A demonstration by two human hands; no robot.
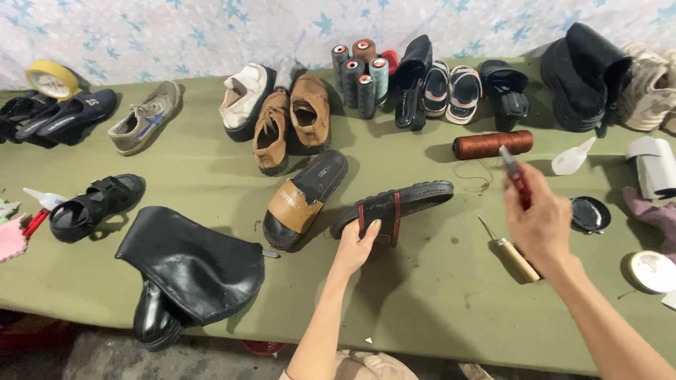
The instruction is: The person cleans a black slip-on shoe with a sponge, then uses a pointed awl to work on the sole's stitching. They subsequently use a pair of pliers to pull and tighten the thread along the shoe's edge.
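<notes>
— Where's the sandal?
— On the table (422,302), my left hand (358,246) gripping its heel end.
— The sandal (398,205) with 2 red stripes?
— Yes. My right hand (539,222) pinches a red tool (516,176), above the awl (508,250).

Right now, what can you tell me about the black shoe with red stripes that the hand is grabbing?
The black slipper is a flat, open-backed slide with two red stripes across its strap and a ridged edge along its sole. It looks like rubber or leather. It lies tipped on its side on the green table cloth, toe pointing right. The left hand grips its heel end. It sits beside a black shoe with a tan band.
</notes>
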